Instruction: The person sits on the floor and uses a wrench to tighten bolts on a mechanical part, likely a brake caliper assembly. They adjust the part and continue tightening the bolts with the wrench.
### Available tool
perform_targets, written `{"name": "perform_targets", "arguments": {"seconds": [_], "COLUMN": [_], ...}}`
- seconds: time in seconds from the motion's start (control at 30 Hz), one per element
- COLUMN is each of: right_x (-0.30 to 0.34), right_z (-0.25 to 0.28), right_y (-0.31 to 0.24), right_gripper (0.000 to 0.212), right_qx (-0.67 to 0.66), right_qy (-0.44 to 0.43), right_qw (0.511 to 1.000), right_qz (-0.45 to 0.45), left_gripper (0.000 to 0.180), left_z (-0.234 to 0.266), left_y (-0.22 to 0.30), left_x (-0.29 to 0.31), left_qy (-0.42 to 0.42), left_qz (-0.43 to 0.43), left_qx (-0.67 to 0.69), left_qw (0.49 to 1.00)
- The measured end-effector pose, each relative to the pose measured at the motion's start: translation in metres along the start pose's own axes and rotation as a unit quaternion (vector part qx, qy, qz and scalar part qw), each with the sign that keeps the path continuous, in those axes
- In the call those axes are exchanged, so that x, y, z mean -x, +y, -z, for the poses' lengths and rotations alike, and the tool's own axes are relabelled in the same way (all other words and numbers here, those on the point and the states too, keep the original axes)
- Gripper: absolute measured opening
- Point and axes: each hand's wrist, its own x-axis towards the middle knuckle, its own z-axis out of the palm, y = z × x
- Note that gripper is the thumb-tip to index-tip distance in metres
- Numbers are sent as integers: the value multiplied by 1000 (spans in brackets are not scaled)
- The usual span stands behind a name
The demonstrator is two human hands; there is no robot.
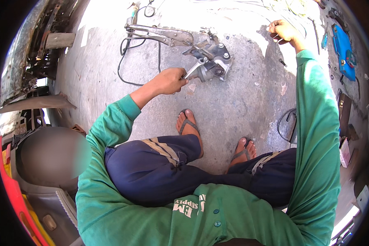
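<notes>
My left hand point(170, 81) is closed round the shank of a silver wrench point(196, 68). The wrench's far end rests against a bolt on a grey metal bracket assembly point(217, 55), which has several shiny bolts and a round, bushing-like part. Locking pliers point(164, 35) reach leftward from the bracket, apparently clamped to it. Out to the right, away from the bracket, my right hand point(283, 30) hangs above the floor. Its fingers curl together, and I cannot make out whether anything small is in them.
A black cable point(119, 67) loops on the concrete left of the bracket. A loose bolt point(283, 62) lies below my right hand. Farther right are a blue case point(343, 51) and a blue-handled screwdriver point(324, 41). My sandalled feet point(188, 123) are close below the bracket.
</notes>
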Motion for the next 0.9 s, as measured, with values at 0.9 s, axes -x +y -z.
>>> {"name": "perform_targets", "arguments": {"seconds": [0.9], "right_x": [9], "right_z": [11], "right_y": [3], "right_gripper": [21], "right_qx": [7], "right_qy": [0], "right_qw": [1000], "right_qz": [-9], "left_gripper": [25], "left_z": [31], "left_y": [-2], "left_x": [-32], "left_qy": [-112], "left_qz": [1], "left_qx": [-26], "left_qw": [993]}}
